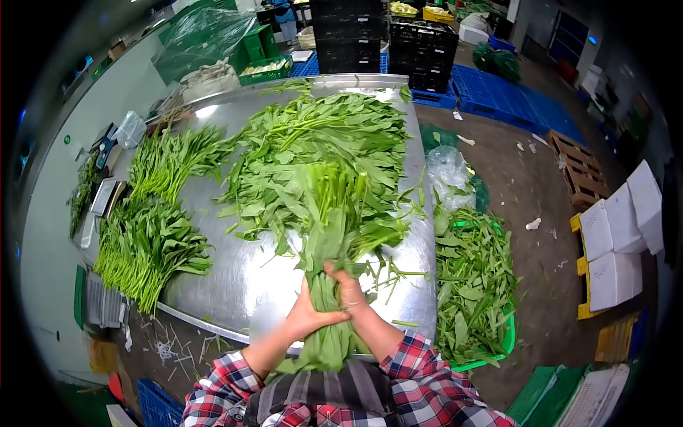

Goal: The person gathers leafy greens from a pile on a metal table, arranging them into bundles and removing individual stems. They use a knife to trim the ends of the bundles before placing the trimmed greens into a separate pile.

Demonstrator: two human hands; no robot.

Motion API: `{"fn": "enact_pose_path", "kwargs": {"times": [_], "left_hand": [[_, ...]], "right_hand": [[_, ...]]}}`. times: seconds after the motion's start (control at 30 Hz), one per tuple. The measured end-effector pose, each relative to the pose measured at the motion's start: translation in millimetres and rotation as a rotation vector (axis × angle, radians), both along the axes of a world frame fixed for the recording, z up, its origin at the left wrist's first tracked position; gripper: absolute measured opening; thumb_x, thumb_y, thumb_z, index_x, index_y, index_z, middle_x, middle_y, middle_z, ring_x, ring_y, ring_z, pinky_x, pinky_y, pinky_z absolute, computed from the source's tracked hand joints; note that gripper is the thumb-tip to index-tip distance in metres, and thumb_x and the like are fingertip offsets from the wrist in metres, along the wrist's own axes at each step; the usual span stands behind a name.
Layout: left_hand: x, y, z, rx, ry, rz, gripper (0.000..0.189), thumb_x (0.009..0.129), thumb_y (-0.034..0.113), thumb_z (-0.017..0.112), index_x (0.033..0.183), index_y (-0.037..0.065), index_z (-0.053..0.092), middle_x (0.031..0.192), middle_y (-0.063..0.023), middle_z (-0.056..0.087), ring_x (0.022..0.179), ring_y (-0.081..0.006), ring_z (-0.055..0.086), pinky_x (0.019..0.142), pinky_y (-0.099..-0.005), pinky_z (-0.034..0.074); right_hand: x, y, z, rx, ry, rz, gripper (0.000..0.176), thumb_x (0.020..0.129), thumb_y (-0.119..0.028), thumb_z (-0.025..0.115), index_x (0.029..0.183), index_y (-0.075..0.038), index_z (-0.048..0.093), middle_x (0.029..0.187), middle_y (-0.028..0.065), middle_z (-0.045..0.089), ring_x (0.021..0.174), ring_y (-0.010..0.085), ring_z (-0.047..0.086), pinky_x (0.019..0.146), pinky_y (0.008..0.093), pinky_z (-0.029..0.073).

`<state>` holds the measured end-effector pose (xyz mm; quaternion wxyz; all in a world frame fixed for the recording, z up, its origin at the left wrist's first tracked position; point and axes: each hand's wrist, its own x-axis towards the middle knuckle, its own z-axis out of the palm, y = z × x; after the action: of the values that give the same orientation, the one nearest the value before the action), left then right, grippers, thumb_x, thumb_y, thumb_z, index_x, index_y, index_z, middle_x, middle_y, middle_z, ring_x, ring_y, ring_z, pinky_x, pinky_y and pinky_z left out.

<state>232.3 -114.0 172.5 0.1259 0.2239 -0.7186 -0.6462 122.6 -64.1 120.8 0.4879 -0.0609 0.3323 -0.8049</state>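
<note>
Both my hands are wrapped round a bunch of leafy greens (329,238), whose cut stem ends point away from me and whose leaves hang toward my body. My left hand (310,317) grips it from the left, its thumb reaching across the leaves. On the right side, my right hand (347,293) is closed round the same bunch, a little farther up. Beyond the bunch, a big heap of loose greens (334,132) covers the back of the metal table (228,263). Short cut stems (390,277) lie right of my hands.
Stacked bunches of greens (146,245) lie along the table's left edge. At the right, a green basket (509,331) full of leaves stands on the floor. Black crates (348,39) and blue pallets (498,96) are behind the table; white boxes (617,235) stand far right.
</note>
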Motion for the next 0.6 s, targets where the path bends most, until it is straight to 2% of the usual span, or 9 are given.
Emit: {"fn": "enact_pose_path", "kwargs": {"times": [0.1, 0.17, 0.2, 0.3, 0.37, 0.4, 0.43, 0.5, 0.6], "left_hand": [[9, -2, -2, -0.083, -0.047, 0.135, 0.086, 0.064, 0.017, 0.078, 0.131, 0.001, 0.027, 0.120, -0.0133, 0.048, 0.112, -0.0222, 0.047, 0.095, -0.0329, 0.038], [19, -16, 29, -0.373, -0.217, 0.173, 0.078, 0.066, 0.015, 0.075, 0.130, 0.001, 0.032, 0.116, -0.0170, 0.054, 0.106, -0.0265, 0.055, 0.092, -0.0345, 0.042], [24, -42, 18, -0.532, -0.341, 0.159, 0.075, 0.068, 0.016, 0.072, 0.132, 0.004, 0.034, 0.118, -0.0214, 0.054, 0.104, -0.0329, 0.057, 0.089, -0.0378, 0.044], [61, -108, -1, -1.222, -0.611, -0.210, 0.069, 0.070, 0.008, 0.059, 0.135, 0.015, 0.034, 0.090, -0.0173, 0.054, 0.071, -0.0327, 0.056, 0.061, -0.0420, 0.045], [66, -114, 19, -1.373, -0.732, -0.228, 0.068, 0.071, 0.005, 0.053, 0.135, 0.020, 0.035, 0.077, -0.0153, 0.053, 0.060, -0.0325, 0.055, 0.054, -0.0427, 0.046], [80, -128, 7, -1.381, -0.550, -0.366, 0.069, 0.072, 0.003, 0.050, 0.136, 0.022, 0.034, 0.077, -0.0148, 0.052, 0.061, -0.0326, 0.055, 0.055, -0.0426, 0.046], [89, -142, 1, -1.266, -0.757, -0.606, 0.070, 0.073, 0.003, 0.049, 0.138, 0.024, 0.032, 0.078, -0.0135, 0.051, 0.062, -0.0311, 0.054, 0.058, -0.0414, 0.046], [70, -137, 46, -1.629, -0.762, -0.483, 0.070, 0.073, 0.004, 0.051, 0.138, 0.025, 0.032, 0.078, -0.0119, 0.051, 0.066, -0.0285, 0.054, 0.058, -0.0401, 0.046], [74, -140, 74, -1.659, -0.725, -0.612, 0.071, 0.073, 0.005, 0.051, 0.138, 0.026, 0.033, 0.078, -0.0098, 0.050, 0.070, -0.0252, 0.052, 0.062, -0.0363, 0.045]], "right_hand": [[-9, -2, 19, -0.186, -0.324, 0.047, 0.051, 0.086, -0.036, 0.055, 0.125, -0.005, 0.046, 0.116, 0.0075, 0.056, 0.103, 0.0228, 0.053, 0.092, 0.0347, 0.041], [-36, 5, 7, -0.195, -0.218, -0.067, 0.051, 0.090, -0.041, 0.046, 0.129, -0.007, 0.041, 0.121, 0.0098, 0.053, 0.105, 0.0226, 0.053, 0.094, 0.0356, 0.039], [-69, 19, -25, -0.122, 0.027, 0.016, 0.049, 0.091, -0.037, 0.047, 0.128, -0.006, 0.042, 0.121, 0.0124, 0.052, 0.106, 0.0217, 0.054, 0.092, 0.0341, 0.041], [-117, 50, -30, 0.643, 0.980, 0.052, 0.052, 0.087, -0.033, 0.057, 0.124, 0.002, 0.046, 0.112, 0.0120, 0.056, 0.099, 0.0180, 0.056, 0.083, 0.0286, 0.046], [-118, 64, -15, 0.538, 0.693, 0.014, 0.046, 0.086, -0.029, 0.057, 0.120, 0.002, 0.050, 0.109, 0.0116, 0.058, 0.096, 0.0172, 0.057, 0.080, 0.0271, 0.047], [-114, 70, 1, 0.493, 0.566, 0.055, 0.043, 0.086, -0.028, 0.058, 0.117, 0.001, 0.053, 0.106, 0.0109, 0.060, 0.092, 0.0174, 0.059, 0.079, 0.0271, 0.047], [-115, 75, -9, 0.540, 0.748, 0.169, 0.042, 0.085, -0.026, 0.058, 0.116, 0.002, 0.053, 0.103, 0.0136, 0.061, 0.091, 0.0202, 0.060, 0.078, 0.0296, 0.047], [-115, 80, -33, 0.616, 1.113, 0.389, 0.040, 0.084, -0.024, 0.057, 0.114, 0.002, 0.054, 0.099, 0.0191, 0.063, 0.089, 0.0258, 0.062, 0.077, 0.0345, 0.047], [-108, 77, -17, 0.659, 1.303, 0.249, 0.031, 0.080, -0.022, 0.061, 0.102, 0.001, 0.059, 0.089, 0.0171, 0.064, 0.083, 0.0312, 0.061, 0.075, 0.0369, 0.048]]}}
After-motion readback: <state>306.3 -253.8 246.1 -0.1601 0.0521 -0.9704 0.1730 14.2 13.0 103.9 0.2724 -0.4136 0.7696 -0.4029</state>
